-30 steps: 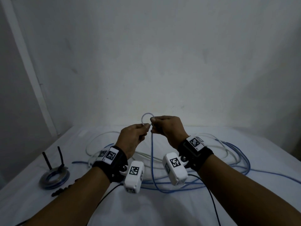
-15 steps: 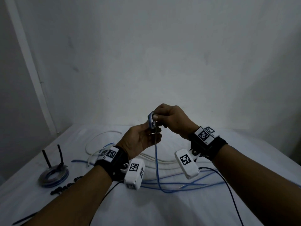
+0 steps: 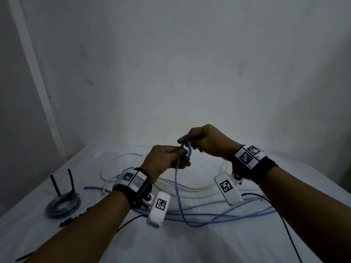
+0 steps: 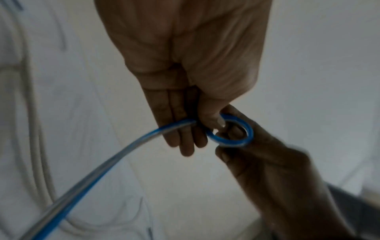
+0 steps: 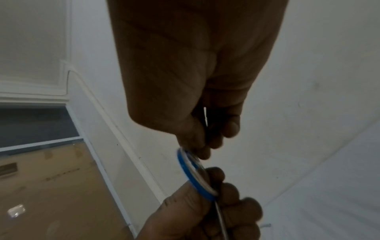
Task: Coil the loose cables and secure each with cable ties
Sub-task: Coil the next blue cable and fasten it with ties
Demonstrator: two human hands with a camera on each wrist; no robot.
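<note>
A blue cable point(image 3: 178, 194) rises from the white table to a small loop point(image 3: 187, 150) held up between both hands. My left hand point(image 3: 167, 160) pinches the loop point(image 4: 230, 131) between thumb and fingers, and the cable's tail point(image 4: 98, 165) runs down from it. From the other side my right hand point(image 3: 205, 141) pinches the top of the same loop point(image 5: 193, 172) with its fingertips. More blue cable point(image 3: 218, 213) and a white cable point(image 3: 121, 158) lie loose on the table beneath the hands.
A finished coil point(image 3: 62, 205) with two black tie ends sticking up lies at the left of the table. Loose black cable ties point(image 3: 72, 219) lie beside it. A white wall point(image 3: 190, 73) stands close behind. Thin black wrist-camera leads point(image 3: 284, 224) cross the table.
The small cable loop has turned from face-on to edge-on. My right hand has risen and moved right, above the left. The left hand has closed its thumb over the loop.
</note>
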